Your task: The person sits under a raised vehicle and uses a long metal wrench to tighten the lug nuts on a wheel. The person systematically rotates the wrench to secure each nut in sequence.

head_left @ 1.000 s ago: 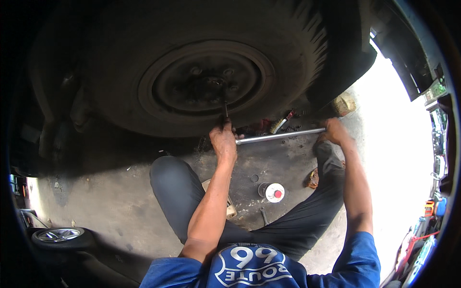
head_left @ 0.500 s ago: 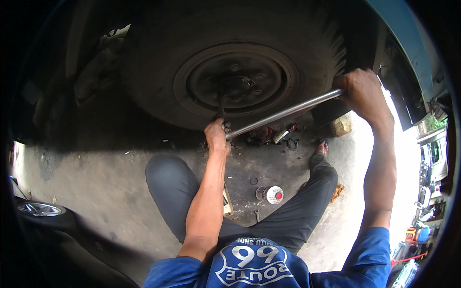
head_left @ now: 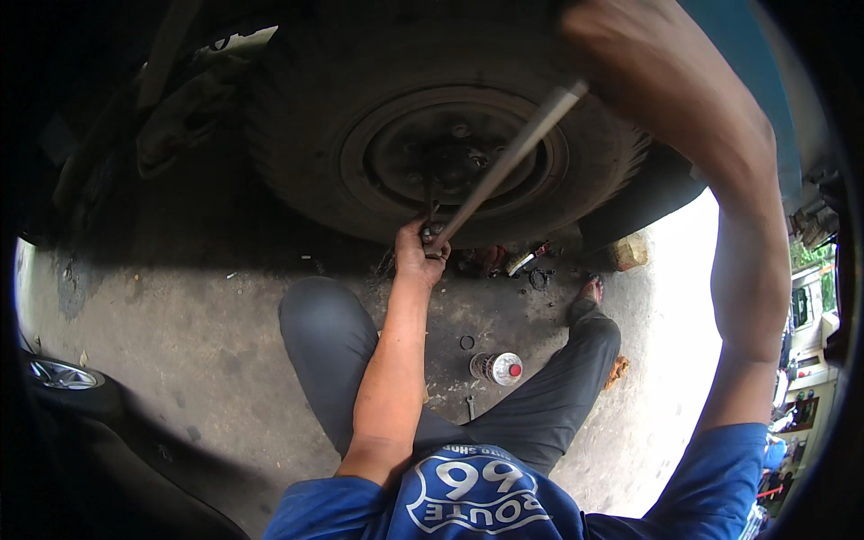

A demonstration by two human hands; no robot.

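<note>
A long steel breaker bar (head_left: 513, 162) slants up and to the right in front of a large wheel (head_left: 373, 166). My left hand (head_left: 419, 256) is closed round the bar's lower end, where it meets the socket fitting (head_left: 434, 232). From there a dark extension reaches up toward the wheel's hub (head_left: 450, 162); shadow hides where it seats. High on the right, my right hand (head_left: 607, 36) grips the bar's upper end, blurred by motion, its fingers mostly hidden.
Between my legs are a round can with a red cap (head_left: 497, 368), a black ring (head_left: 467, 343) and a small wrench (head_left: 470, 408). Beneath the tyre lie dark parts (head_left: 538, 279) and a block (head_left: 629, 252). Another wheel (head_left: 67, 374) is at left.
My right hand has swung upward and left, raising the bar's far end to a steeper slant. My left hand has shifted slightly right and stays at the lower end.
</note>
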